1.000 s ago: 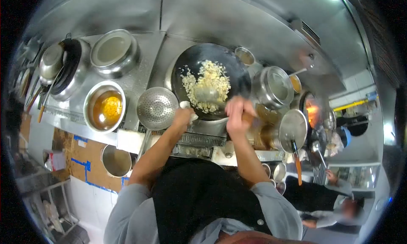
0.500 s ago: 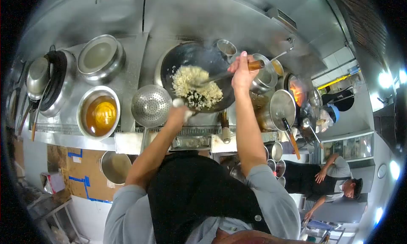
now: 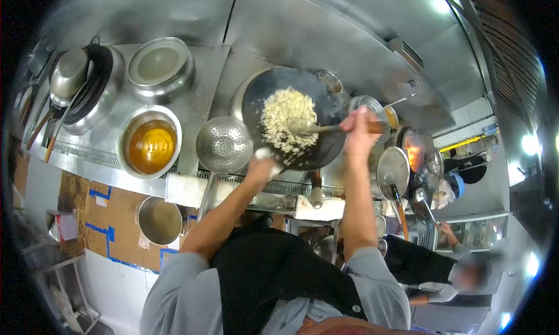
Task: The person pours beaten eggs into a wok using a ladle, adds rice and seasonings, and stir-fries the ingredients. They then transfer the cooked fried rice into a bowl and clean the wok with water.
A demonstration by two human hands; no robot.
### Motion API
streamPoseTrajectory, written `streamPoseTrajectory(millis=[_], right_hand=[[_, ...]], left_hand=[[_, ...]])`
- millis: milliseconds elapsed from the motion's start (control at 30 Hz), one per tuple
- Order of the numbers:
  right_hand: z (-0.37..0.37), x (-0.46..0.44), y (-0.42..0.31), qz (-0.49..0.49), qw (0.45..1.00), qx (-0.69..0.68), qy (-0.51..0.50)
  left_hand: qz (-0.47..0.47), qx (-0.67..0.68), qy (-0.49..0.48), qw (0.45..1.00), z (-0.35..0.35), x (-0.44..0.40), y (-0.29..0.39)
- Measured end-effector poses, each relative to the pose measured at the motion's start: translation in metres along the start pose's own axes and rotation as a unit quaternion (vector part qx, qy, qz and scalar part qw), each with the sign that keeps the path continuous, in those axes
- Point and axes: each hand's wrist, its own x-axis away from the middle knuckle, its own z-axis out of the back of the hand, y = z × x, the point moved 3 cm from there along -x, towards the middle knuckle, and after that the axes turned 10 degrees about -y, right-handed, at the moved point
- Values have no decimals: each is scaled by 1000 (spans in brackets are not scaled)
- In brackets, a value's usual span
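From my distant seat, the head view gives me a dark wok [image 3: 333,145] on the cooking range just ahead of the body, with pale, crumbly food [image 3: 288,114] heaped over its middle and loose bits scattered toward the near side. My right hand [image 3: 360,131] is closed around the wooden grip of a ladle [image 3: 319,129], held over the right part of the wok; the shaft runs leftward and the ladle's end lies among the food. My left hand [image 3: 260,171] is narrowed on a white cloth [image 3: 264,153] at the near left rim of the wok; whether it also grips a handle under the cloth, I cannot tell. Just left of that hand I have a perforated strainer [image 3: 225,144], its long handle pointing toward the body, and farther left on the worktop [image 3: 198,96] a metal bowl [image 3: 178,125] of orange-brown liquid. Beyond the bowl stands a wide metal pot [image 3: 161,83]. To the right of my right hand I make out a round sieve [image 3: 393,169] with a black and wooden handle, and past it a flame [image 3: 414,154]. Farther off at the lower right is another person [image 3: 425,262] in a dark apron.
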Motion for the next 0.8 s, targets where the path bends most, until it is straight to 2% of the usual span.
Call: streamPoseTrajectory(millis=[33, 100, 133, 200, 267, 333, 367, 400, 467, 533, 600, 633, 667, 700, 733, 767, 800], right_hand=[[12, -10, -20, 2, 1000, -27, -3], [44, -5, -82, 54, 996, -58, 35], [48, 12, -106, 82, 988, -133, -20], [69, 50, -75, 136, 972, -177, -80], [34, 89, -25, 155, 973, -62, -161], [41, 107, -14, 70, 970, -66, -223], [54, 112, -32, 21, 954, -233, -189], [70, 114, -52, 98, 934, -246, -238], [85, 144, -66, 169, 897, -290, -288], [92, 182, -22, 143, 940, -98, -293], [101, 210, 7, 121, 943, 56, -306], [99, 202, -40, 86, 949, -114, -283], [100, 199, -71, 45, 925, -279, -253], [108, 205, -85, 96, 901, -319, -277], [107, 215, -71, 111, 923, -198, -310], [106, 230, -42, 123, 930, -74, -338], [99, 234, -47, 123, 927, -56, -350]], left_hand=[[-7, -49, 25, 998, 13, 20, -11], [-36, -122, 3, 992, 45, 59, -34], [-48, -138, 1, 989, 52, 76, -41], [-70, -87, 35, 993, 43, 115, -47], [-40, -112, 31, 992, 23, 137, -29], [20, -99, 43, 994, 13, 164, -35], [1, -93, 53, 994, 12, 173, -60], [-18, -87, 62, 994, 12, 182, -85], [-19, -111, 100, 989, 15, 195, -139], [-55, -124, 123, 983, 19, 201, -192], [-26, -25, 158, 987, -23, 226, -159], [-8, 2, 177, 984, -34, 234, -151], [25, -7, 231, 973, -29, 237, -157], [-14, 28, 267, 963, -37, 251, -152], [-51, 63, 301, 950, -46, 268, -149], [-57, 35, 300, 952, -45, 284, -160], [-64, 6, 298, 952, -36, 303, -173]])
